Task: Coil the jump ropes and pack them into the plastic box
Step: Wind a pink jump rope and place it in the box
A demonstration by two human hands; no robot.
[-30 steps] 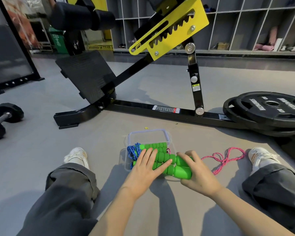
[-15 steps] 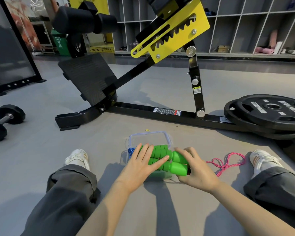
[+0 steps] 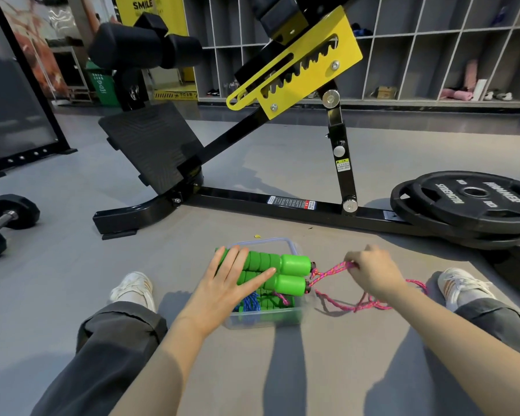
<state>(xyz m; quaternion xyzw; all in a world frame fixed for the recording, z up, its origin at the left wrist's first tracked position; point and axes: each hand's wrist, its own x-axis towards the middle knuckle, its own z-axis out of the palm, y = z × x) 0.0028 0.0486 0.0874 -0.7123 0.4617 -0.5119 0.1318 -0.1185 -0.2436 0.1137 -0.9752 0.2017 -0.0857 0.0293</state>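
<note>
You're sitting on the floor (image 3: 327, 355) with your legs spread so the work is sitting right between your knees. Your left hand (image 3: 231, 283) is lying flat with the fingers straight, pressing down on the top pair of green handles (image 3: 291, 265); my guess is you're pinning them so they aren't rolling off the pile while the other hand is working. Your right hand (image 3: 373, 271) is pinching the pink rope (image 3: 370, 304) just beside the handle ends, fingers curled around the cord. The rest of it is trailing in loose loops on the floor toward your right shoe, so that one isn't coiled yet. The plastic box (image 3: 261, 321) is a clear, rounded-corner tub, already holding more green handles and a bundle of blue rope (image 3: 249, 303). The top pair is lying across it with the ends poking out past the right wall. The handles are looking like ribbed foam, squishy and grippy, and the cord is a braided, floppy weave that's going to spring open if you let go. Further out there's a black steel bench frame (image 3: 282, 202) with a yellow toothed bracket, two rubbery weight plates (image 3: 475, 202) stacked on the right, a dumbbell (image 3: 6, 220) off left, and grey cubby shelves (image 3: 418, 55) at the back.
</note>
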